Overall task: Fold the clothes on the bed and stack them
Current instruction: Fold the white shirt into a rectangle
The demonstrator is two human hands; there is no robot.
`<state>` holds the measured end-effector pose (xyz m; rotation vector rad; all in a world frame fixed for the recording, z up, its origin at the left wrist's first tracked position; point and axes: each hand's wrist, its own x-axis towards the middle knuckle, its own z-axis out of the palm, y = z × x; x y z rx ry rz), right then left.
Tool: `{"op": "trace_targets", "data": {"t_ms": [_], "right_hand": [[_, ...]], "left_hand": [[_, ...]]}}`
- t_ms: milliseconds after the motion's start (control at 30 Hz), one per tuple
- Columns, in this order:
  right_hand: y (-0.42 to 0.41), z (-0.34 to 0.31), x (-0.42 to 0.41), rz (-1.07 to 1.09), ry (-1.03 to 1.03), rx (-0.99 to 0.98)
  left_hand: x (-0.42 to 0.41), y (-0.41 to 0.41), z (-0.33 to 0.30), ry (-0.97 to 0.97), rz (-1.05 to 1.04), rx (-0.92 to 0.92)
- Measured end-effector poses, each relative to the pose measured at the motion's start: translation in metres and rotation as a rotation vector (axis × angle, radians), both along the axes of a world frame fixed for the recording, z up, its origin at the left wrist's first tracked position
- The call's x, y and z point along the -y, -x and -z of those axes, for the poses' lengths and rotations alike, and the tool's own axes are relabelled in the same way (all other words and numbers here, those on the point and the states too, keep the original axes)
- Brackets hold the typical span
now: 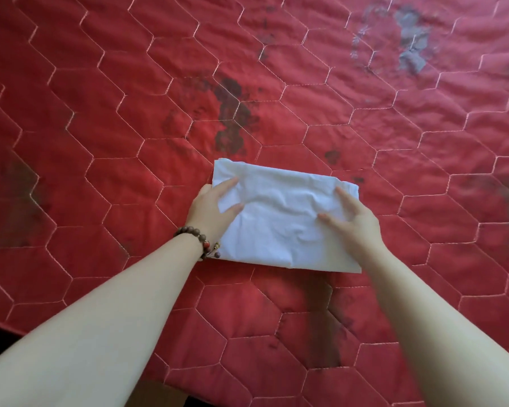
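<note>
Folded white cloth [285, 215] is lying on the red bed [100, 113], frame centre. I am pressing my left hand [215, 210] and right hand [354, 223] on its sides, fingers spread flat.

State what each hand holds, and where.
Nothing is gripped. The left hand and right hand lie flat with straight fingers on the left and right sides of the folded white garment.

Soft, even daylight; my arms cast faint shadows toward 6 o'clock on the quilt [100, 142], and its edges look slightly blurred.
</note>
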<state>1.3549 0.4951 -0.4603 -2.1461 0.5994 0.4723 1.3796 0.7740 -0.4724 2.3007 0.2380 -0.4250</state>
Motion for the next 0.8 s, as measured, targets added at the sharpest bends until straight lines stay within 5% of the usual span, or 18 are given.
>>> {"op": "trace_targets", "data": {"t_ms": [167, 500, 800], "right_hand": [[0.059, -0.015, 0.005, 0.113, -0.162, -0.094], [0.157, -0.096, 0.04, 0.226, 0.008, -0.021], [0.257, -0.178, 0.152, 0.47, 0.028, 0.052]], "left_hand": [[0.003, 0.042, -0.018, 0.023, 0.072, -0.097], [0.059, 0.098, -0.095, 0.01, 0.27, -0.031], [0.197, 0.143, -0.163, 0.059, 0.498, 0.071]]}}
